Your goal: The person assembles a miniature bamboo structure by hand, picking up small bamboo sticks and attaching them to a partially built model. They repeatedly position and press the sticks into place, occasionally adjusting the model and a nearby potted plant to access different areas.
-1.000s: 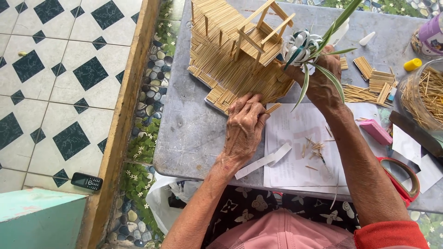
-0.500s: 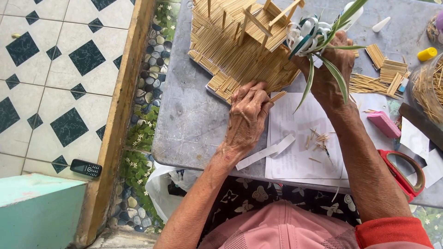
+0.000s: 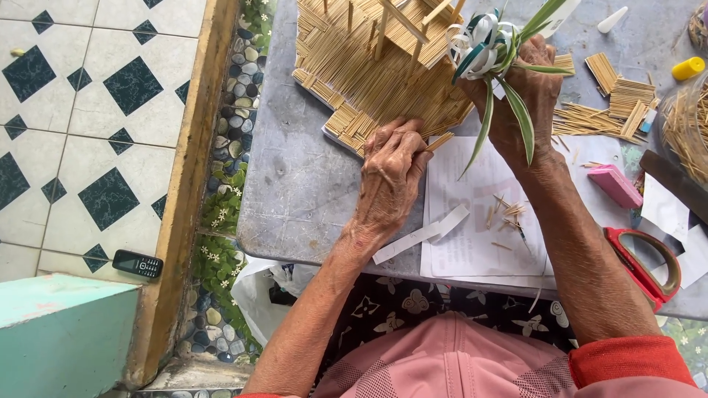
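A model house made of thin wooden sticks (image 3: pixel 369 66) stands on a grey stone table (image 3: pixel 295 191). My left hand (image 3: pixel 391 173) rests on the near edge of its stick base, fingers curled down on it. My right hand (image 3: pixel 520 96) is closed around a small plant with long green-and-white leaves (image 3: pixel 509 51) and a curled white and teal ribbon (image 3: pixel 476 40), held against the right side of the house.
White paper sheets (image 3: pixel 479 228) with loose stick bits lie before me. Stick bundles (image 3: pixel 616 99), a pink block (image 3: pixel 616 186), a red tape dispenser (image 3: pixel 649 262), a yellow cap (image 3: pixel 688 68) sit right. A black phone (image 3: pixel 137 263) lies on the tiled floor left.
The view has shifted so house and hands sit higher in frame. My right hand with the plant stays pressed by the house. My left hand stays on the base edge.
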